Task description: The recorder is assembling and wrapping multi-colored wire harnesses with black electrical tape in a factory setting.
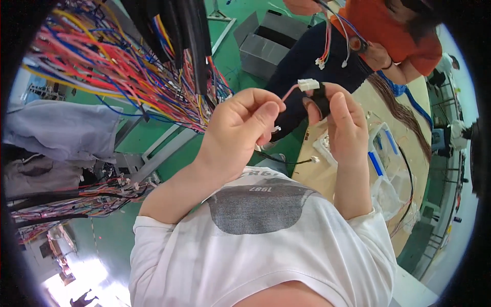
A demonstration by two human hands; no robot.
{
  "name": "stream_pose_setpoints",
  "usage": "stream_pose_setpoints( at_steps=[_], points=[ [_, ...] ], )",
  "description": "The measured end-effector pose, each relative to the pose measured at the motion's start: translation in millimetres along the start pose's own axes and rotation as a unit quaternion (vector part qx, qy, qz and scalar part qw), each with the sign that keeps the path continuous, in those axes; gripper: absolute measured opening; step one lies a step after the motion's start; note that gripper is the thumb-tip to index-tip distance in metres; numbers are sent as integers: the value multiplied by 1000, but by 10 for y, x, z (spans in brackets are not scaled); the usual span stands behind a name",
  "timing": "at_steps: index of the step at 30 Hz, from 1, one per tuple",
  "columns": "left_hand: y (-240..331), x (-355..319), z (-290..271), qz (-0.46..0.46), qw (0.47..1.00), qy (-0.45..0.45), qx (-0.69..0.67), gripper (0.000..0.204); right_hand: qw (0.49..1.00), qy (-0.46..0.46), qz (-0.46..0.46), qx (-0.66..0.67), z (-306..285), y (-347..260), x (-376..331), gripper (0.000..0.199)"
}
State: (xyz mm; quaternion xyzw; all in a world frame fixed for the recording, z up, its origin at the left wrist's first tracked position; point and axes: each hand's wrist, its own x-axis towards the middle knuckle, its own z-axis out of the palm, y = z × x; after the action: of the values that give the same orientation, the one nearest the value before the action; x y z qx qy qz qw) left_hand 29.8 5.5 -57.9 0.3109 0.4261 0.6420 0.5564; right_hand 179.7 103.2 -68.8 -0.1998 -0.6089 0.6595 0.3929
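Note:
My left hand (243,128) is closed, its thumb and forefinger pinching a thin pinkish wire (290,92). At the wire's far end is a small white plastic connector (308,85). Just right of the connector, my right hand (343,115) has its fingers half curled and its thumb apart from them. A black wrap (321,100) goes round one of its fingers, right by the connector. Whether that hand touches the connector is hard to tell. Below the hands, a black cable (291,162) with a white end hangs in front of my shirt.
Thick bundles of coloured wires (110,61) fill the upper left on a metal frame (169,146). To the right, a wooden table (417,169) carries plastic bags (388,197), blue strips and a brown cable bundle (409,115). Across sits a person in orange (394,38) holding wires, near a grey box (268,46).

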Motion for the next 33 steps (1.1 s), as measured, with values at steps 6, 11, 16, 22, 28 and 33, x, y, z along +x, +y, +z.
stream_pose_setpoints(
  at_steps=[6, 11, 16, 22, 28, 33],
  points=[
    [-27, -1, -8, 3, 999, -7, -33, 24, 994, 17, -46, -101, 334, -92, -160, 19],
    [-1, -35, 77, -1, 999, -7, -50, 22, 971, -4, -149, -188, 377, 23, -97, 22],
    [-30, -29, 71, 14, 999, 3, -49, 22, 976, -12, -170, -136, 419, 22, -73, 42],
    [-37, -24, 53, 26, 998, -25, -49, 25, 984, 26, -141, -104, 452, 50, -83, 49],
    [-38, -24, 28, 13, 996, -20, -85, 22, 989, 29, -121, -81, 436, 67, -71, 54],
    [0, -44, 91, 50, 998, -17, -41, 17, 989, 32, -106, -101, 457, 34, -85, 51]
  ],
)
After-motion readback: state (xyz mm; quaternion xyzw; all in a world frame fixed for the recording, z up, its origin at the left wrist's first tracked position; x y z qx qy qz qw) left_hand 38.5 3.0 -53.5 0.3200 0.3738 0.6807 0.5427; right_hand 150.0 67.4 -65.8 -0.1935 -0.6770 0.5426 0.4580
